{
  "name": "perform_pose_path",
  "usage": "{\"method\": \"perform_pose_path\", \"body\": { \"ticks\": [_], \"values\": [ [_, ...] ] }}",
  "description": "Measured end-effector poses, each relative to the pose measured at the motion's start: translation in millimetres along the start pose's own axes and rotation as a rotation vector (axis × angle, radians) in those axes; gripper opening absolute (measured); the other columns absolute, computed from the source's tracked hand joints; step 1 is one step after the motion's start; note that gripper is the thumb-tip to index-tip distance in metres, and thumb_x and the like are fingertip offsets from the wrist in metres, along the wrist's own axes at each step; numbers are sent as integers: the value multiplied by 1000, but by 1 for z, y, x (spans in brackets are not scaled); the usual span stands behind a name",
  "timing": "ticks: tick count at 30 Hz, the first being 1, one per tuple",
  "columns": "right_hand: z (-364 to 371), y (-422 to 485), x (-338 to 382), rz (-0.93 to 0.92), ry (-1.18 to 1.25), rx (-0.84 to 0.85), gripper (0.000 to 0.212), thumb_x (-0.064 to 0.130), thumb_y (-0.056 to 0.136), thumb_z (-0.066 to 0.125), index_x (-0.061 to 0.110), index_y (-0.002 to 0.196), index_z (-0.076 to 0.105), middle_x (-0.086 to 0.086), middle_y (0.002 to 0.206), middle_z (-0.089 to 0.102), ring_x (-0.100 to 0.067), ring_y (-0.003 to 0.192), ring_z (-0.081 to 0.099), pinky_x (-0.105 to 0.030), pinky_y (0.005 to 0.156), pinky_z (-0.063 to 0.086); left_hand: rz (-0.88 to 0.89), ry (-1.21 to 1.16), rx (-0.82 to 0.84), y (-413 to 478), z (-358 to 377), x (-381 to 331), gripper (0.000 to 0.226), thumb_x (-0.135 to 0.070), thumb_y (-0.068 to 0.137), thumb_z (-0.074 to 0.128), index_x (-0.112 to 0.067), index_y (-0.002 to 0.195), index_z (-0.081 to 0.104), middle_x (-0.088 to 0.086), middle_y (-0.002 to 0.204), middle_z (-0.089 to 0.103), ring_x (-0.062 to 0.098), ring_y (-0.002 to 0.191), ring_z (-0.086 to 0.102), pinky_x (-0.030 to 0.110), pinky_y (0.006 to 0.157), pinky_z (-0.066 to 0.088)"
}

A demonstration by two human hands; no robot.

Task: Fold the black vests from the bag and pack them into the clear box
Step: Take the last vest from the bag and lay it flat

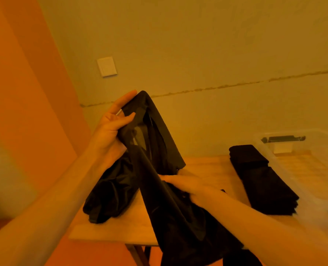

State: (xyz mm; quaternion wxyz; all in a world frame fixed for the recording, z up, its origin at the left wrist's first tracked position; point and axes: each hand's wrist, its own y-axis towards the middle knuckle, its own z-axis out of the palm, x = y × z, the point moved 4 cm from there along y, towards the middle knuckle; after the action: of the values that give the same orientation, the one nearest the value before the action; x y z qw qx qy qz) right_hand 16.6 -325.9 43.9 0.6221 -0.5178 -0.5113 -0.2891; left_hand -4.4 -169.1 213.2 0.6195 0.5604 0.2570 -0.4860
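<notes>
Left hand pinches black vest, right hand grips it

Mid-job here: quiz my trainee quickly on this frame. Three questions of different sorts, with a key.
1. True or false: the left hand holds the vest higher than the right hand does.
2. What is on the wall? A) switch plate B) clock C) mirror
3. Fill in: the folded stack lies to the ___ of the held vest.
Key: 1 true; 2 A; 3 right.
</notes>
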Motion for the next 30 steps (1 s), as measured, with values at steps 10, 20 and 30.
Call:
{"method": "perform_pose_path", "body": {
  "ticks": [10,20,30],
  "values": [
    [-99,-17,43,-241,-157,-192,31,40,86,76,9,80,75,-7,81,77,-19,77,75,-32,75,59,0,53,-170,-8,-61,-2,44,4,89,58,-26,114,77,6,131,68,16,109,71,26,83,59],
    [-162,-42,97,-330,218,-387,21,30,90,74,10,86,68,-4,78,72,-16,75,70,-29,63,53,-73,91,-217,9,-50,9,33,0,98,56,-22,117,73,5,99,78,17,88,76,25,67,61],
    [-180,-60,126,-304,502,-168,9,20,86,67,12,92,67,-4,76,69,-18,66,70,-31,65,56,-215,33,-266,29,-41,11,18,-12,99,59,-18,110,72,0,96,72,15,93,68,29,85,55]
  ]
}}
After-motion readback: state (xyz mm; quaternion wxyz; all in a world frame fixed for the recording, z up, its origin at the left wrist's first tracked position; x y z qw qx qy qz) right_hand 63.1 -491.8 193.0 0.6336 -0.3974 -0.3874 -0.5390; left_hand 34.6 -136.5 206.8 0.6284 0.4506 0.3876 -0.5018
